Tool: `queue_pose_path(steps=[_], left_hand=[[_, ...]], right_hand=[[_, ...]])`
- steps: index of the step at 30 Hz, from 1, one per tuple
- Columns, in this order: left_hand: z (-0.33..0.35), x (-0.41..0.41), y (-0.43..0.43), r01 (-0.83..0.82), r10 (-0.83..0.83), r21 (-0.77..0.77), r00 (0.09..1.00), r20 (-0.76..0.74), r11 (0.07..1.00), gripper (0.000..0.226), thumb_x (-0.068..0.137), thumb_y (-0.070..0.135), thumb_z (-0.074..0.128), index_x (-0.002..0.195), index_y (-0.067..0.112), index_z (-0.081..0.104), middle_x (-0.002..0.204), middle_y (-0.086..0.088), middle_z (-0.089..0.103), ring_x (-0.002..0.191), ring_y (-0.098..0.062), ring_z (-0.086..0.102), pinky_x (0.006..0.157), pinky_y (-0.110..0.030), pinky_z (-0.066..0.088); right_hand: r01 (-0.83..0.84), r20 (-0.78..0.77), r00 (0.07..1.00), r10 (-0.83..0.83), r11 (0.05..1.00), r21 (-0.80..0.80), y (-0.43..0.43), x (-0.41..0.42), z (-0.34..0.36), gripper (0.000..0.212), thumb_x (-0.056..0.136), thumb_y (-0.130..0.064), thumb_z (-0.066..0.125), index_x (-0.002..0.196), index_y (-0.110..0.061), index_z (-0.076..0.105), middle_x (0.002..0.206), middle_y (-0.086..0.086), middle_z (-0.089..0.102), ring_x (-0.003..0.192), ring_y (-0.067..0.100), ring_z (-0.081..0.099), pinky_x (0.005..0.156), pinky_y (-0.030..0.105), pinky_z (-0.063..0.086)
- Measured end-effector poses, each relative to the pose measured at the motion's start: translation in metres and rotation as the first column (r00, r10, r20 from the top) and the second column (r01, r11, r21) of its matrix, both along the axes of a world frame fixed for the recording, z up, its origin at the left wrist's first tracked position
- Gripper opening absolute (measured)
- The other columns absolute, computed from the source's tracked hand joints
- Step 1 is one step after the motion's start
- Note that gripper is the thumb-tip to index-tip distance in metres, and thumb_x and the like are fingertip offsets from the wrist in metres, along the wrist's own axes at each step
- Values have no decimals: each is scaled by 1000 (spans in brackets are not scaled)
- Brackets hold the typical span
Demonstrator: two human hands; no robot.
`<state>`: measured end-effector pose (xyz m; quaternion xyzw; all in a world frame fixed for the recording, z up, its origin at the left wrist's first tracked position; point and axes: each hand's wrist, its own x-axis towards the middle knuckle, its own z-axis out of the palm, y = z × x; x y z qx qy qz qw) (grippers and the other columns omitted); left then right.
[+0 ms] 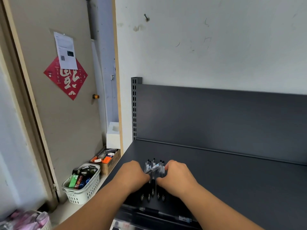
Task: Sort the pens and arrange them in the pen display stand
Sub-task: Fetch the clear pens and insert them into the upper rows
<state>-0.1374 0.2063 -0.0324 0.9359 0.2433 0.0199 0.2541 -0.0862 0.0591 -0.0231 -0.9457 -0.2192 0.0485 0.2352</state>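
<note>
entry: sorting pens, gathering step

- your left hand and right hand close in from either side on the pens, which lie bunched on the dark shelf, near its left end
- fingers: both hands are curled inward round the bunch and squeeze it between them; the fingertips themselves are tucked under and hidden, so i cannot tell how firm the hold is
- pens lie roughly parallel, metal tips towards you, caps towards the back panel; one slanted pen sits askew across the top of the others
- a loose pen lies apart along the front lip of the shelf, outside your grasp
- the display stand is not identifiable in this view (something pale shows at the bottom edge, too blurred to name)

judgement: early in the task; pens are being collected, none placed

risks from here:
1. the slanted pen is not locked in with the rest; if you lift the bunch now, it will probably slide out and roll
2. squeezing from the sides only, with nothing under the middle, could let the bunch fan open and drop pens through the gap
3. the loose pen sits right at the lip; a forearm brushing it as you pull back could knock it to the floor, by the white basket
4. pens look alike from here, so sorting by feel risks mixing types; check labels before slotting
</note>
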Motion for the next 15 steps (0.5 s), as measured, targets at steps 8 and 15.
queue_pose_path(steps=[8,15], left_hand=[[13,0,-7,33,-33,5,996,-78,999,28,77,36,62,59,16,55,57,0,58,55,-17,56,65,-28,54],[15,1,-6,43,-52,-130,996,-68,991,20,76,26,63,67,11,56,61,-5,52,58,-21,50,60,-31,48]], right_hand=[[1,-65,998,1,999,32,4,-2,5,26,73,-31,70,82,-12,57,81,-1,57,72,17,58,55,28,45],[77,-299,954,-11,975,208,15,-6,1,10,64,-22,62,64,-13,59,60,3,48,56,17,43,54,31,46]])
